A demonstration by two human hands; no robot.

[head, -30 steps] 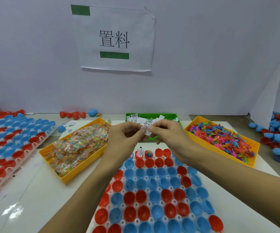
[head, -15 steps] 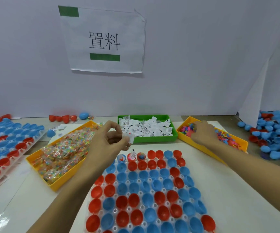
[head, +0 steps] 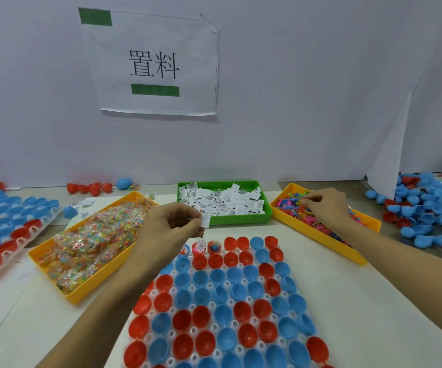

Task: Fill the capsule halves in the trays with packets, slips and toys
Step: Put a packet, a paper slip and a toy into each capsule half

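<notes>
A clear tray [head: 243, 321] of red and blue capsule halves lies in front of me. Its far-left cups [head: 204, 247] hold slips and coloured fillings. My left hand [head: 170, 229] hovers above that corner and pinches a white slip [head: 205, 220]. My right hand [head: 326, 207] reaches into the right yellow bin [head: 321, 236] of small coloured toys, fingers curled into the pile; whether it holds a toy is hidden. A green bin [head: 225, 220] of white slips stands at the back centre. The left yellow bin [head: 81, 293] holds clear packets of coloured bits.
A second tray [head: 4, 224] of capsule halves lies at the far left. Loose blue and red halves [head: 424, 208] are heaped at the right. A few red halves and a blue capsule [head: 95, 187] sit by the white back wall with its paper sign [head: 153, 65].
The hands were together over the green bin a second ago. My right hand has moved right into the toy bin, and my left hand has kept the slip above the tray's far-left corner.
</notes>
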